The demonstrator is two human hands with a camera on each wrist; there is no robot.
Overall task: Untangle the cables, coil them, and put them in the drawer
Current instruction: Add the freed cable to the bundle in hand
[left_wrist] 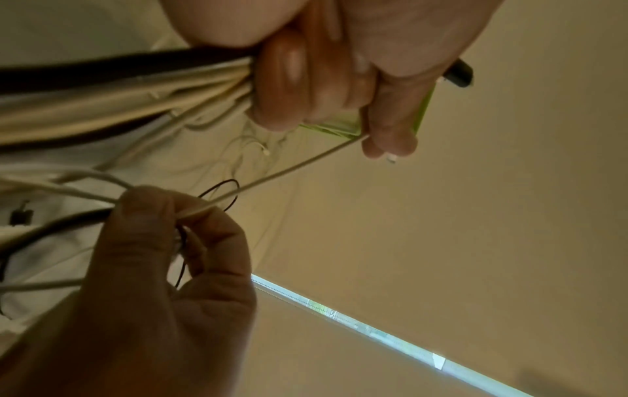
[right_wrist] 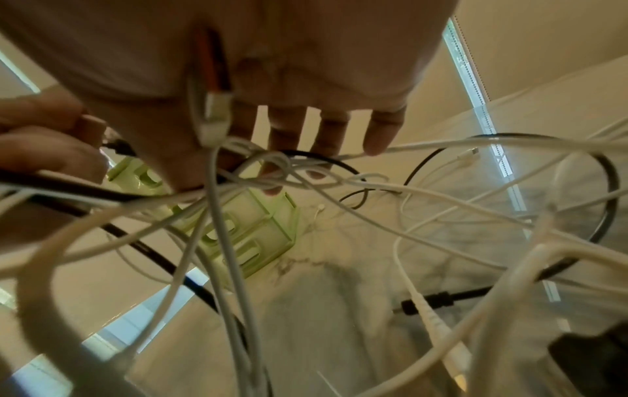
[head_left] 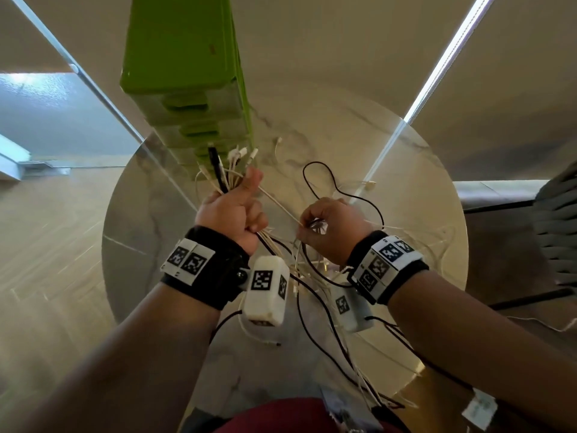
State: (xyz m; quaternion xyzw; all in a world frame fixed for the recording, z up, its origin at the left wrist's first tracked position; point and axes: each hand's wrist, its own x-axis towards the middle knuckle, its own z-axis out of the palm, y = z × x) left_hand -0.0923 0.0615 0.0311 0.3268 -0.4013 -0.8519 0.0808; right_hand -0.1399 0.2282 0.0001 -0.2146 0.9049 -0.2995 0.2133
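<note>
My left hand [head_left: 246, 207] grips a bundle of white and black cable ends [head_left: 231, 164] in a fist, plugs pointing up in front of the green drawer unit [head_left: 181, 82]. One thin white cable [head_left: 278, 204] runs taut from that fist to my right hand [head_left: 307, 226], which pinches it between thumb and forefinger. In the left wrist view, the left hand [left_wrist: 339, 94] clasps the bundle and the right hand [left_wrist: 190, 215] pinches the white cable [left_wrist: 289, 169]. Below the hands hangs a tangle of cables [head_left: 312, 270], also filling the right wrist view [right_wrist: 271, 174] under the right hand [right_wrist: 306, 121]. The unit's drawers look closed.
A round marble table [head_left: 406, 182] carries the drawer unit [right_wrist: 251, 236] at its far left. A black cable loop [head_left: 318, 170] lies on its middle. Cables trail over the near edge toward my lap. A grey slatted chair [head_left: 559, 220] stands at the right.
</note>
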